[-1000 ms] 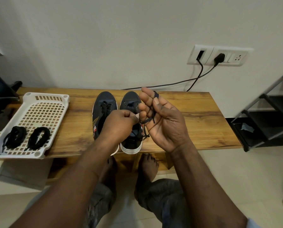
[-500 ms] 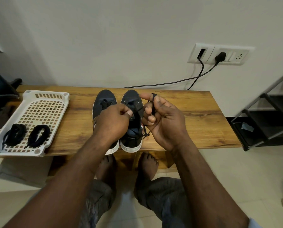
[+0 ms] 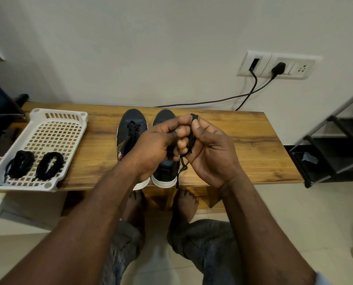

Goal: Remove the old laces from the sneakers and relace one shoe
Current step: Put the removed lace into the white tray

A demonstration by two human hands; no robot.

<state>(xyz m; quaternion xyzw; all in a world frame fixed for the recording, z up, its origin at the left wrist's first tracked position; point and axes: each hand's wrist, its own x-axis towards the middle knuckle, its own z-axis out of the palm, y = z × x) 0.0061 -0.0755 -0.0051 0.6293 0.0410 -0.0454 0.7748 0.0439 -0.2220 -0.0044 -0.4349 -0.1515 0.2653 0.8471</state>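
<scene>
Two dark navy sneakers with white soles stand side by side on the wooden bench [image 3: 243, 140]. The left sneaker [image 3: 130, 130] still has a black lace in its eyelets. The right sneaker [image 3: 165, 169] is mostly hidden behind my hands. Just above it my right hand [image 3: 208, 149] holds a bundled black lace [image 3: 191, 138] wound round its fingers, with a loose end hanging past the bench edge. My left hand [image 3: 157, 145] pinches the same lace from the left.
A white perforated tray [image 3: 54, 128] at the bench's left end holds two coiled black laces [image 3: 20, 164] [image 3: 49, 165]. A wall socket [image 3: 278, 65] with a black cable is behind. A dark shelf rack [image 3: 331, 149] stands at the right. My bare feet are under the bench.
My left hand has risen and moved right until it meets my right hand at the lace bundle. My right fingers have curled in more tightly round the lace.
</scene>
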